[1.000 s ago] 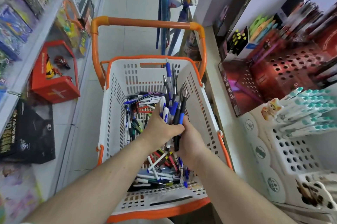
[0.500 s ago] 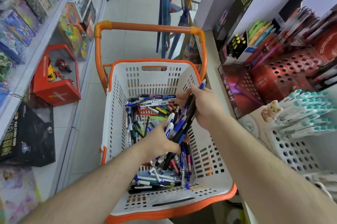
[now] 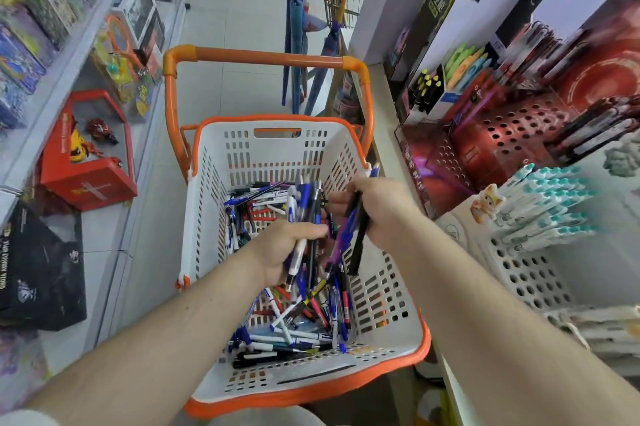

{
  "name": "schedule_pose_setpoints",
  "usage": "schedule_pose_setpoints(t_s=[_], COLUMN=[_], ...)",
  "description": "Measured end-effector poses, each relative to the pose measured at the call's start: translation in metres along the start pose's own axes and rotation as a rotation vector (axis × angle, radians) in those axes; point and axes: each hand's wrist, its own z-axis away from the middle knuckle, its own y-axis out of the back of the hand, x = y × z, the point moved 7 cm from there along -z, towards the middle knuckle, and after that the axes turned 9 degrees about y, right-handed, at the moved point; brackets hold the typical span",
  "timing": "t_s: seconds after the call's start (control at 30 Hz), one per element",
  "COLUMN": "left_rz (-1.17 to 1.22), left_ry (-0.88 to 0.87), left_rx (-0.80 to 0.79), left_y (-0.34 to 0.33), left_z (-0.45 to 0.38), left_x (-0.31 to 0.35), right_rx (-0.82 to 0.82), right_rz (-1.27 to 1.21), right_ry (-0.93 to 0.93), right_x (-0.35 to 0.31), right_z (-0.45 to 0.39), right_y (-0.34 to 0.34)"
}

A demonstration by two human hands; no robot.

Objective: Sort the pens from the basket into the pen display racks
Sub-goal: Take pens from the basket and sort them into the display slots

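we see the basket [image 3: 221, 197] open at the top, though our left hand [image 3: 287, 249] and right hand [image 3: 377, 211], each gripping pens, crowd its middle. its orange handle [image 3: 263, 60] arches over the far end. to the right, the red rack [image 3: 512, 145] and white rack [image 3: 526, 273] show open holes, with teal-capped pens [image 3: 550, 207] jutting out between them.

1 basket [image 3: 214, 204], 2 hands — left [image 3: 287, 249], right [image 3: 377, 207] — pens [image 3: 294, 328] approx dozens, uncountable.
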Motion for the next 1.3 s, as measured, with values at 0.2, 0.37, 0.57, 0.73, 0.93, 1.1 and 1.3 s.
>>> schedule_pose_setpoints(t_s=[0.2, 0.37, 0.57, 0.73, 0.93, 1.1, 1.3], left_rz=[0.032, 0.001, 0.071, 0.335, 0.354, 0.279, 0.184], left_ry=[-0.062, -0.065, -0.022, -0.066, -0.06, -0.012, 0.049], left_rx=[-0.012, -0.059, -0.106, -0.231, -0.313, -0.421, -0.605], left_y=[-0.026, -0.037, -0.038, -0.028, -0.052, -0.098, -0.17], left_z=[-0.003, -0.001, 0.003, -0.003, -0.007, -0.012, -0.013], left_x=[0.001, 0.001, -0.002, 0.006, 0.017, 0.013, 0.002], right_rx=[0.237, 0.223, 0.2, 0.264, 0.043, 0.061, 0.176], right_rz=[0.192, 0.155, -0.049, -0.302, -0.506, -0.25, -0.329], right_ry=[-0.013, -0.038, 0.012, -0.019, -0.028, 0.119, 0.212], right_x=[0.031, 0.037, 0.031, 0.021, 0.024, 0.022, 0.023], right_z=[-0.01, -0.014, -0.003, 0.022, 0.052, 0.087, 0.131], right_y=[0.015, 0.014, 0.032, 0.063, 0.072, 0.107, 0.155])
